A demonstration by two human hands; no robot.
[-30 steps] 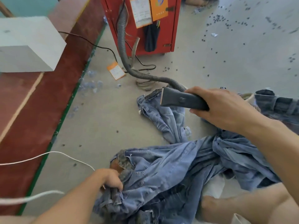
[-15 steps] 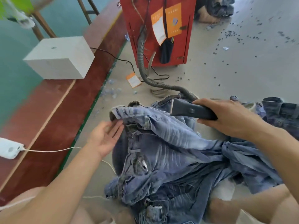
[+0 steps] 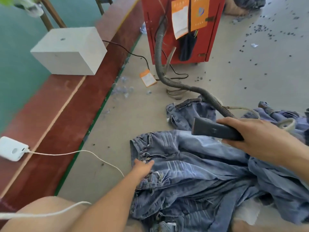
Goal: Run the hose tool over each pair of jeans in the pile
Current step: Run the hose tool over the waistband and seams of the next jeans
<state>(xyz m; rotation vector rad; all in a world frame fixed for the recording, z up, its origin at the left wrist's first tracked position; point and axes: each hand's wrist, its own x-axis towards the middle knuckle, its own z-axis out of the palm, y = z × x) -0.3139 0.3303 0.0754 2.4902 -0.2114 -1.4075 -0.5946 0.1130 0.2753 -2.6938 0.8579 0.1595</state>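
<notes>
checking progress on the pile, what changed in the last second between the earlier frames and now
The left hand let go of the bunched waistband it gripped near the floor, flung the top pair of jeans open, and now rests flat by the zipper. The jeans went from crumpled to spread out. The right hand kept gripping the hose tool, hovering above the denim; its hose still runs to the red machine.

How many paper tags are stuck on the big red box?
2. A white tag on the red machine, and an orange tag right beside it. The top is cut off, so more may hide.
</notes>
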